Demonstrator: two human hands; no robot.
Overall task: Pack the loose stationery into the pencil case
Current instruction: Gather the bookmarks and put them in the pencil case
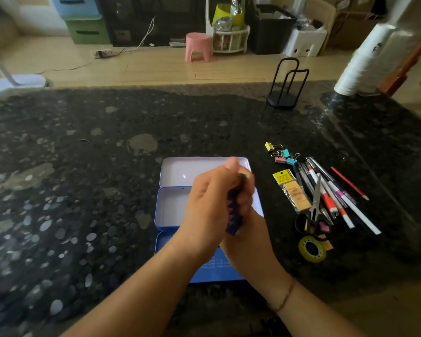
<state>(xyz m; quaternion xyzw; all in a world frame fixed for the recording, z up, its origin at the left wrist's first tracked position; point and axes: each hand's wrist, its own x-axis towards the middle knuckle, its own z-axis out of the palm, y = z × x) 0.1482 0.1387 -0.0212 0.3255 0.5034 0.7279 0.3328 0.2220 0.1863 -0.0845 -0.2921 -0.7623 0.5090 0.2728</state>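
Countertop [107, 166]: dark speckled stone, seen across the whole near field.
Wire holder [286, 86]: black, stood upright on the countertop at 1 o'clock.
Paper cup stack [365, 62]: white, leaned at 2 o'clock.
Pink stool [198, 46]: set on the wooden floor at 12 o'clock.
Green drawer box [88, 30]: placed at 11 o'clock.

Bare forearms — thin bracelet [286, 297], right wrist

Glossy metal pencil case [170, 205]; polished speckled stone counter [83, 166].
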